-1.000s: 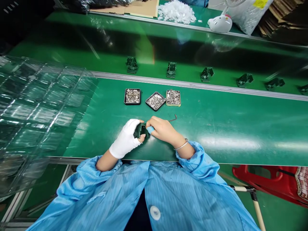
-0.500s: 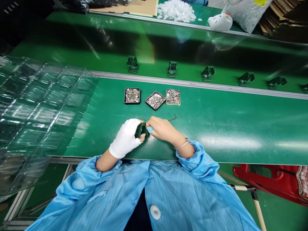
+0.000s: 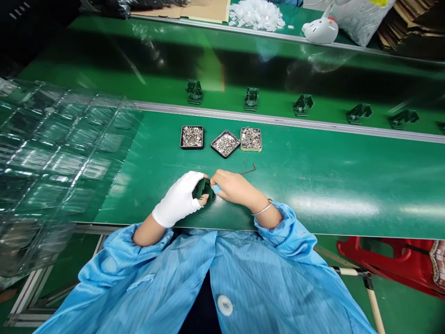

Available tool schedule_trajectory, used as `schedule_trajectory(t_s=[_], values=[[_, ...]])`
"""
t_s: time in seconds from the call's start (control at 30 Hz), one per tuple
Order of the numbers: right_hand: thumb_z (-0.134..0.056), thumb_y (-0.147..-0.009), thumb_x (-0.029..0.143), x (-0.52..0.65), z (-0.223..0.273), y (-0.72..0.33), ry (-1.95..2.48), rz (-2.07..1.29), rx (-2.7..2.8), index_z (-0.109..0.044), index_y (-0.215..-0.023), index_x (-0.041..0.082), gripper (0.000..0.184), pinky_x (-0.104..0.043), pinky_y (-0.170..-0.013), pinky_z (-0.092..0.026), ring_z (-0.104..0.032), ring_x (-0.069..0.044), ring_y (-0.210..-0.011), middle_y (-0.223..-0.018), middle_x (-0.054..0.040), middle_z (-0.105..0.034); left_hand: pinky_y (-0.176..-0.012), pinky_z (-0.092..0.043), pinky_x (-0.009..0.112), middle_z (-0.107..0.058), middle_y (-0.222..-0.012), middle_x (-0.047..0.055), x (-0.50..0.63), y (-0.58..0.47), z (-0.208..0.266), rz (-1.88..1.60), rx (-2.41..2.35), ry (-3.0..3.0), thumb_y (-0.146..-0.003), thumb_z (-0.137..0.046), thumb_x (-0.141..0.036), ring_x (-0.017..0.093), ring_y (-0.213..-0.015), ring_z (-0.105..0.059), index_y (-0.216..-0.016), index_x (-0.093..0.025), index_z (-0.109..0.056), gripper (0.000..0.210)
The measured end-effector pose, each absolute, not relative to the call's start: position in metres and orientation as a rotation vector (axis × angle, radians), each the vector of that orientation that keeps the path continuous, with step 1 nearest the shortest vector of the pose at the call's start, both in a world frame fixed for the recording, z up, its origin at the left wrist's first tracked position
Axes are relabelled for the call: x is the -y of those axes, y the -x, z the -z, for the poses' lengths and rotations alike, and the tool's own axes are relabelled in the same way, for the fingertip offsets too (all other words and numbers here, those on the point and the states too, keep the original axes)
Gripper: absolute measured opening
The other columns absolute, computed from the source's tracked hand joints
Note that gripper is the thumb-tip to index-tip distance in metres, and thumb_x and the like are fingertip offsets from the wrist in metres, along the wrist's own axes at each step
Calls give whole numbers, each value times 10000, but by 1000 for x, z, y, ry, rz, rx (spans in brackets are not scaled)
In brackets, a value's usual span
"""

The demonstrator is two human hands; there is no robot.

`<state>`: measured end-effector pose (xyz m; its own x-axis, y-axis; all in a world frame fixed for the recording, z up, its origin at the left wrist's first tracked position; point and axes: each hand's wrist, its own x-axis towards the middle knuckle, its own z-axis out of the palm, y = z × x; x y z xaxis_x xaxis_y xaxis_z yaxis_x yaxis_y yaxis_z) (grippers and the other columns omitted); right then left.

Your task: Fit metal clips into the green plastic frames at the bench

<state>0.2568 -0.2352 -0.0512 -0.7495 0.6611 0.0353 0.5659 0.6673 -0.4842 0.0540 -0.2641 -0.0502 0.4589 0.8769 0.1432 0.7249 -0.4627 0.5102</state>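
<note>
My left hand (image 3: 179, 197), in a white glove with bare fingertips, is closed round a small green circuit board assembly (image 3: 204, 188) above the front of the bench. At the assembly's right side, my right hand (image 3: 232, 186) has its fingers pinched together. A blue finger cover (image 3: 216, 189) sits on one of its fingers. Whatever those fingers hold, if anything, is hidden. Just beyond my right hand lies a thin L-shaped hex key (image 3: 249, 170), partly covered by the hand. Farther back stand a left tray (image 3: 192, 147), a middle tray (image 3: 225, 157) and a right tray (image 3: 251, 149), all holding small metal parts.
Several circuit board assemblies (image 3: 251, 99) stand in a row behind a metal rail (image 3: 222, 114). Clear plastic blister trays (image 3: 69, 153) cover the left side. White plastic pieces (image 3: 257, 15) are heaped on the back shelf. A red stool (image 3: 382, 260) is below right.
My left hand and the circuit board assembly have shifted slightly left, and the assembly has turned a little. My right hand stays pinched at its side. The view has moved slightly.
</note>
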Motion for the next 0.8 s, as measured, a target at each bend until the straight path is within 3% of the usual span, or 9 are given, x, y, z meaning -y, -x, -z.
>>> schedule_trajectory(t_s=[0.33, 0.5, 0.63, 0.8], values=[[-499, -812, 73, 238, 50, -252, 1143, -842, 2378, -546, -955, 169, 179, -253, -725, -424, -578, -167, -866, -1015, -64, -609, -871, -492, 398, -601, -1054, 119, 267, -52, 52, -624, -1366, -2262, -811, -544, -467, 266, -996, -589, -1109, -155, -528, 431], [-464, -793, 36, 240, 51, -250, 1134, -999, 2258, -552, -914, 186, 212, -232, -727, -418, -584, -138, -781, -891, -12, -645, -881, -503, 369, -611, -1109, 103, 262, -49, 52, -532, -1252, -2108, -801, -536, -523, 243, -1013, -605, -1183, -153, -488, 534], [-441, -788, 32, 245, 49, -244, 1159, -889, 2386, -559, -937, 178, 240, -262, -774, -424, -592, -178, -879, -963, -56, -657, -867, -502, 379, -653, -879, 67, 257, -52, 46, -359, -1406, -2280, -869, -429, -361, 231, -880, -632, -928, -183, -605, 258], [-432, -798, 47, 249, 47, -238, 1162, -792, 2510, -547, -954, 169, 230, -281, -762, -429, -587, -201, -874, -956, -82, -643, -931, -493, 434, -658, -743, 56, 259, -62, 46, -290, -1565, -2475, -823, -442, -264, 248, -824, -655, -773, -202, -634, 207]])
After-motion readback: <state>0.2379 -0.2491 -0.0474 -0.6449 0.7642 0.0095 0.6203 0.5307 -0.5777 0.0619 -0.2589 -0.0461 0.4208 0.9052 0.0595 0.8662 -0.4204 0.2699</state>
